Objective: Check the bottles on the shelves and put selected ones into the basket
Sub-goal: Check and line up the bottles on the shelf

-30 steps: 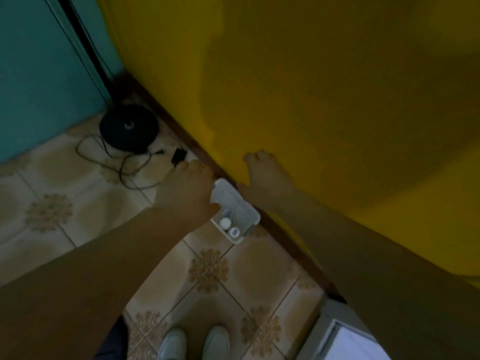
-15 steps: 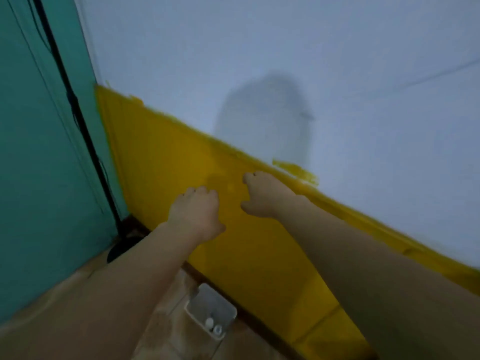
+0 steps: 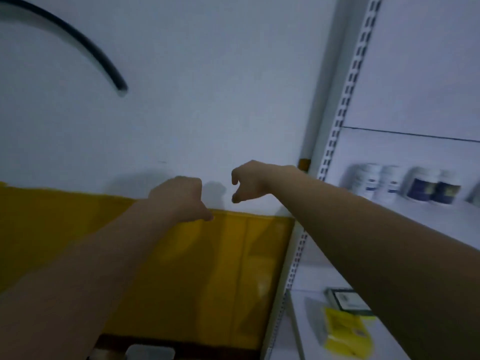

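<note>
Both my arms are stretched out in front of the wall, holding nothing. My left hand [image 3: 181,197] has its fingers loosely curled. My right hand [image 3: 248,180] hangs with thumb and fingers apart, empty. Several bottles stand on a white shelf at the right: two white ones [image 3: 378,181] and two dark blue ones [image 3: 432,187], all blurred and well right of my right hand. The white basket [image 3: 150,352] shows only as a rim at the bottom edge, on the floor below my left arm.
A white shelving unit with a slotted upright [image 3: 337,120] fills the right side. A lower shelf holds a yellow packet [image 3: 345,331] and a dark green box [image 3: 346,300]. The wall is white above, yellow [image 3: 194,281] below. A black cable [image 3: 85,45] curves at top left.
The view has swung up and to the right, from the floor and basket to the wall and shelves. Both hands have risen away from the basket, which now lies at the bottom edge.
</note>
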